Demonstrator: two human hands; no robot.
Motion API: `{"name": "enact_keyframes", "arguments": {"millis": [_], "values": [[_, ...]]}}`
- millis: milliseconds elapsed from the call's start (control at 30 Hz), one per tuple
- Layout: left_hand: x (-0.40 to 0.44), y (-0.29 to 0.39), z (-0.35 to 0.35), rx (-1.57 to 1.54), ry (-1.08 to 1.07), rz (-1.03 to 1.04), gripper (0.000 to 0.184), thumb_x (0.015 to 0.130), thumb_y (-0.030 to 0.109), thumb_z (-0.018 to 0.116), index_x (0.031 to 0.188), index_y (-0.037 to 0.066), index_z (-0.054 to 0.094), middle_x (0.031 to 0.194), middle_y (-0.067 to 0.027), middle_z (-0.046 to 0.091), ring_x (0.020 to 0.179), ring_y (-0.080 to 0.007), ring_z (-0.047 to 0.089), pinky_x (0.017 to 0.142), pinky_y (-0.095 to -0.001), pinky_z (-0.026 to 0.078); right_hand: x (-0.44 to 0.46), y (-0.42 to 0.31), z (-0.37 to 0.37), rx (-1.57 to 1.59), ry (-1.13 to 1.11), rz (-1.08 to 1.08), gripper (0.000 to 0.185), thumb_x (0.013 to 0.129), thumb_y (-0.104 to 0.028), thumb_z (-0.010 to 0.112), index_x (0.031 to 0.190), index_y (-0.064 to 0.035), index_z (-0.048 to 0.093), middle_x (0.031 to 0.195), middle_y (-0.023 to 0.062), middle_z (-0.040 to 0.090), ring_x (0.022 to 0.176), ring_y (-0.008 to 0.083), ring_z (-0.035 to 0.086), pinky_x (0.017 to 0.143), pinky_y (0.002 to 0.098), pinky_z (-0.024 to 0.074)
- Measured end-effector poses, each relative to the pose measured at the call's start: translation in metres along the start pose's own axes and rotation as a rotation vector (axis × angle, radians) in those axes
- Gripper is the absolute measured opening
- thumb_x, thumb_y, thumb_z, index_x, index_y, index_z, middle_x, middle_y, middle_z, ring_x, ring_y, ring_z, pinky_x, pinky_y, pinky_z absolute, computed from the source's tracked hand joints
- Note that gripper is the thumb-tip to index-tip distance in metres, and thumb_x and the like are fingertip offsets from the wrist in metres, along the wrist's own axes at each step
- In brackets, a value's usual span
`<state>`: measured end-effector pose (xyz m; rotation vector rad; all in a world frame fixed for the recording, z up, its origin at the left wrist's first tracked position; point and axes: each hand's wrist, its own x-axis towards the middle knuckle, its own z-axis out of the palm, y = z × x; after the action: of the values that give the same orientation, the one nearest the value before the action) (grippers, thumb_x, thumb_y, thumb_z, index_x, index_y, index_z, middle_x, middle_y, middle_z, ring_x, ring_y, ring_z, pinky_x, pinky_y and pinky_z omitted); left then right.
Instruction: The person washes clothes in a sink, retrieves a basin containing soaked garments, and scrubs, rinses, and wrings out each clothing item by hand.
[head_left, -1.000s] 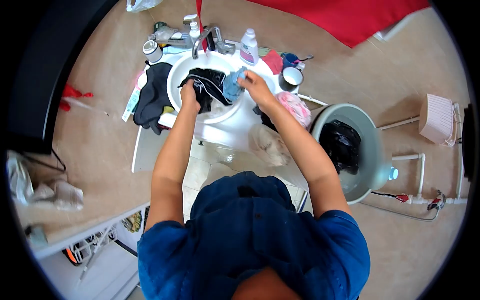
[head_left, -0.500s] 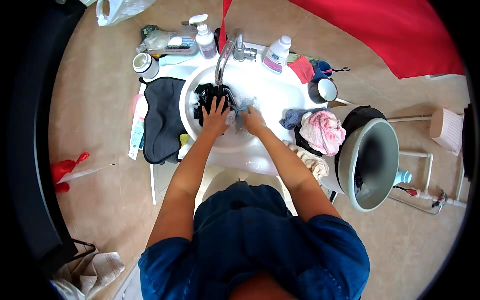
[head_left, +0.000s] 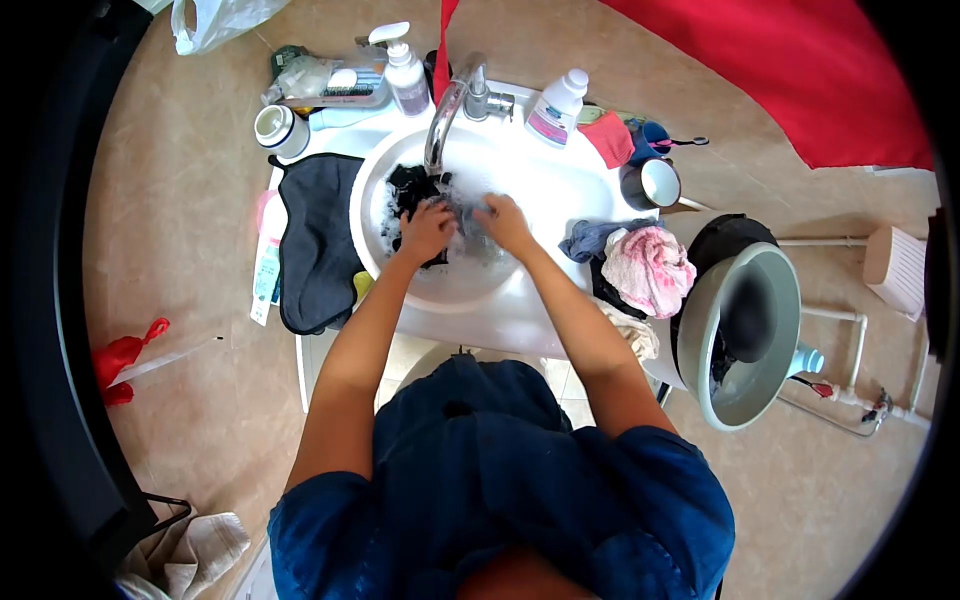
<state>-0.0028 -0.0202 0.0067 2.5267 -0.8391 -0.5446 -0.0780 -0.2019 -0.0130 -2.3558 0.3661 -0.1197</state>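
Looks like hand-washing: black garment (head_left: 408,188) in sudsy washbasin (head_left: 470,292). Left hand (head_left: 428,232) bent over it, right hand (head_left: 506,223) beside — can't tell either grip. Next calls for firm hold.

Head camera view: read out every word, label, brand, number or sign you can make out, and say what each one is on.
No text is readable with certainty.
White bottle right of the faucet: printed label, too small and blurred to read.
White pump bottle left of the faucet: marked label, too blurred to read.
White-and-teal tube or packet at the left edge of the counter: markings too small to read.
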Motion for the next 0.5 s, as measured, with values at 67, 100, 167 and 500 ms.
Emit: {"name": "enact_keyframes", "arguments": {"millis": [67, 100, 167, 500], "values": [[-0.002, 0.007, -0.003, -0.273, 0.195, -0.137, 0.024, 0.089, 0.029, 0.055, 0.097, 0.013, 0.071, 0.109, -0.0122, 0.066, 0.1, -0.0313, 0.062, 0.087, -0.0482, 0.047, 0.005, -0.045, -0.05, 0.728, -0.15, 0.304, 0.016, 0.089, -0.024, 0.061, 0.089, -0.0083, 0.058, 0.079, 0.0024, 0.056, 0.074, 0.0164, 0.058, 0.068, 0.0306, 0.0446], [-0.001, 0.001, 0.013, -0.198, 0.371, -0.171, 0.039, 0.09, 0.047, 0.054, 0.106, 0.014, 0.066, 0.095, -0.0007, 0.069, 0.072, -0.0258, 0.066, 0.066, -0.0377, 0.05, 0.004, -0.066, -0.073, 0.875, -0.158, 0.316, 0.013, 0.091, -0.023, 0.059, 0.09, -0.0105, 0.057, 0.077, -0.0003, 0.055, 0.071, 0.0122, 0.054, 0.067, 0.0286, 0.0445], [-0.004, 0.025, -0.001, -0.78, 0.163, -0.386, 0.043, 0.092, 0.05, 0.049, 0.113, 0.014, 0.061, 0.096, -0.0004, 0.067, 0.073, -0.0235, 0.064, 0.067, -0.0368, 0.049, 0.004, -0.103, -0.112, 1.166, -0.174, 0.326, 0.006, 0.094, -0.02, 0.056, 0.092, -0.0148, 0.055, 0.075, -0.0057, 0.052, 0.066, 0.0039, 0.048, 0.066, 0.0244, 0.0445], [0.014, 0.057, 0.001, -1.651, 0.123, -0.544, 0.034, 0.091, 0.022, 0.061, 0.117, 0.002, 0.054, 0.103, -0.0103, 0.063, 0.092, -0.0208, 0.062, 0.073, -0.0365, 0.051, -0.027, -0.054, -0.07, 1.284, -0.018, 0.698, 0.039, 0.099, -0.037, 0.045, 0.128, -0.0118, 0.042, 0.118, 0.0094, 0.055, 0.105, 0.0228, 0.056, 0.096, 0.041, 0.043]]}}
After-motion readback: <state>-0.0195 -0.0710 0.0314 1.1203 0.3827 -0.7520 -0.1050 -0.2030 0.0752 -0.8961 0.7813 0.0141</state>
